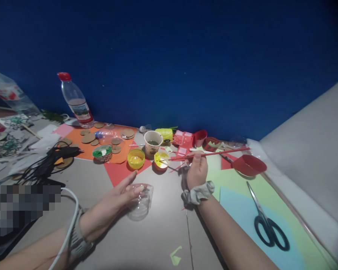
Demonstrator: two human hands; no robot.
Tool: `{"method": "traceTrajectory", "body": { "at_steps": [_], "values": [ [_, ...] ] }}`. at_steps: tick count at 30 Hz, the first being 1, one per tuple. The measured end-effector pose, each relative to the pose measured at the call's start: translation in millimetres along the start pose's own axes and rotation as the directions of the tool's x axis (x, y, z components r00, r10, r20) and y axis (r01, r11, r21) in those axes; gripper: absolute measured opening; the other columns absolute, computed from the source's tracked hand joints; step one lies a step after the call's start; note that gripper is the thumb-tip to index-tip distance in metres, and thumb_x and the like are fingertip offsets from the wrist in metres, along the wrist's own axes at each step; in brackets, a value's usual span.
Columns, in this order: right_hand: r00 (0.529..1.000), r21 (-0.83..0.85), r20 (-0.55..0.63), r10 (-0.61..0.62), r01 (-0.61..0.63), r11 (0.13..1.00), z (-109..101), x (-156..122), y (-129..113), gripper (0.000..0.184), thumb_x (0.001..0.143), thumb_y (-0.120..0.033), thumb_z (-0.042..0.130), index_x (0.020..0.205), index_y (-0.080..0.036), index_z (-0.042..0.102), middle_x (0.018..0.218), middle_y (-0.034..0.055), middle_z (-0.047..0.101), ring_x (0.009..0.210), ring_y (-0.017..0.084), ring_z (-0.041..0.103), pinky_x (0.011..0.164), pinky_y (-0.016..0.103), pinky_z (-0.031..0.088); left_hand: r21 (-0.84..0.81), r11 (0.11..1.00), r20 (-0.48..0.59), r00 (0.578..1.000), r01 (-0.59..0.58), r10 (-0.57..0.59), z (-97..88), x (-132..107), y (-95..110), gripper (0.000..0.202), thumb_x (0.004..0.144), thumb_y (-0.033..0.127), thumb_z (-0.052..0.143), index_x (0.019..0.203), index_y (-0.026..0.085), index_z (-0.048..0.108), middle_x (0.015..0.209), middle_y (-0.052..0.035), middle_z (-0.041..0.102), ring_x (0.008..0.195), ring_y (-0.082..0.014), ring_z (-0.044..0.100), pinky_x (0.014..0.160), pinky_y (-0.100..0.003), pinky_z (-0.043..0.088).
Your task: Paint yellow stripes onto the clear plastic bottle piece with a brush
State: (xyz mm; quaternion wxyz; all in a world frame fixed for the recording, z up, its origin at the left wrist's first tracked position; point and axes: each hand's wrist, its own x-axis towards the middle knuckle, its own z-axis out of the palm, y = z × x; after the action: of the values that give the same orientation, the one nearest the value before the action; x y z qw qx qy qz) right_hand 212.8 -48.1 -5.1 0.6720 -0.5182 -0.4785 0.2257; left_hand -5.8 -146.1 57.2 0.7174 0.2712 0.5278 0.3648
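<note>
Red paintbrush (225,152) is clamped in my right hand (197,170), tip at the paint pot (160,168); nearer me than that pot, my left hand (115,202) touches a clear plastic cup (139,212), whether gripping I can't tell.

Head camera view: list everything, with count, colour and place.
Paintbrush: 1, red, centre right
Plastic piece: 1, clear, front
Paint cup: 1, yellow inside, centre
Paper cup: 1, whitish, centre
Small bowl: 1, yellow, centre
Large bowl: 1, red, right
Bottles: several, clear, back left
Cardboard discs: several, brown, left
Corded tool: 1, black, left
Cable: 1, white, left
Scissors: 1, black-handled, right
Papers: several, multicoloured, both sides
Table: 1, grey, below
Wall: 1, blue, behind
Small pieces: several, mixed colours, back
Left hand: 1, bare, at plastic piece
Right hand: 1, bare, holding paintbrush
</note>
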Motion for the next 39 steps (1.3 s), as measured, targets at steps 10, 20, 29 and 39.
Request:
{"method": "traceTrajectory", "body": {
  "at_steps": [10, 20, 29, 39],
  "values": [
    [1.0, 0.019, 0.003, 0.007, -0.007, 1.0, 1, 0, 1, 0.042, 0.09, -0.054, 0.039, 0.075, -0.018, 0.054, 0.054, -0.0046, 0.05, 0.048, 0.01, 0.046, 0.048, 0.023, 0.036, -0.021, 0.999, 0.054, 0.998, -0.032, 0.033, -9.7, 21, 6, 0.089, 0.081, 0.04, 0.064, 0.149, 0.026, 0.007, 0.129, -0.0154, 0.058, 0.11, -0.0241, 0.062, 0.104, -0.044, 0.037],
    [1.0, 0.028, 0.008, 0.01, -0.011, 1.0, 1, 0, -1, 0.042, 0.09, -0.054, 0.039, 0.074, -0.018, 0.054, 0.054, -0.0044, 0.05, 0.048, 0.01, 0.046, 0.049, 0.023, 0.037, -0.075, 0.996, 0.147, 0.988, -0.042, 0.052, -17.1, 16, -1, 0.077, 0.084, 0.035, 0.062, 0.145, 0.022, 0.017, 0.131, -0.016, 0.056, 0.112, -0.0239, 0.06, 0.104, -0.042, 0.039],
    [1.0, 0.039, -0.006, 0.025, -0.025, 0.999, 2, 0, -2, 0.044, 0.089, -0.055, 0.038, 0.074, -0.018, 0.055, 0.054, -0.0041, 0.05, 0.048, 0.009, 0.046, 0.048, 0.022, 0.037, -0.443, 0.897, 0.193, 0.978, 0.017, 0.077, 5.0, 16, 9, 0.043, 0.091, 0.04, 0.044, 0.117, 0.008, 0.053, 0.105, -0.0154, 0.066, 0.083, -0.0219, 0.067, 0.082, -0.038, 0.054],
    [0.998, -0.009, -0.058, -0.027, 0.027, 1.0, 0, -2, -2, 0.044, 0.091, -0.053, 0.035, 0.073, -0.018, 0.055, 0.052, -0.0045, 0.049, 0.046, 0.01, 0.046, 0.047, 0.023, 0.037, -0.339, 0.812, -0.197, 0.88, -0.475, 0.432, 37.0, 61, -13, 0.046, 0.088, 0.049, 0.043, 0.125, 0.021, 0.045, 0.102, -0.0083, 0.065, 0.083, -0.0169, 0.064, 0.073, -0.033, 0.055]
  ]
}}
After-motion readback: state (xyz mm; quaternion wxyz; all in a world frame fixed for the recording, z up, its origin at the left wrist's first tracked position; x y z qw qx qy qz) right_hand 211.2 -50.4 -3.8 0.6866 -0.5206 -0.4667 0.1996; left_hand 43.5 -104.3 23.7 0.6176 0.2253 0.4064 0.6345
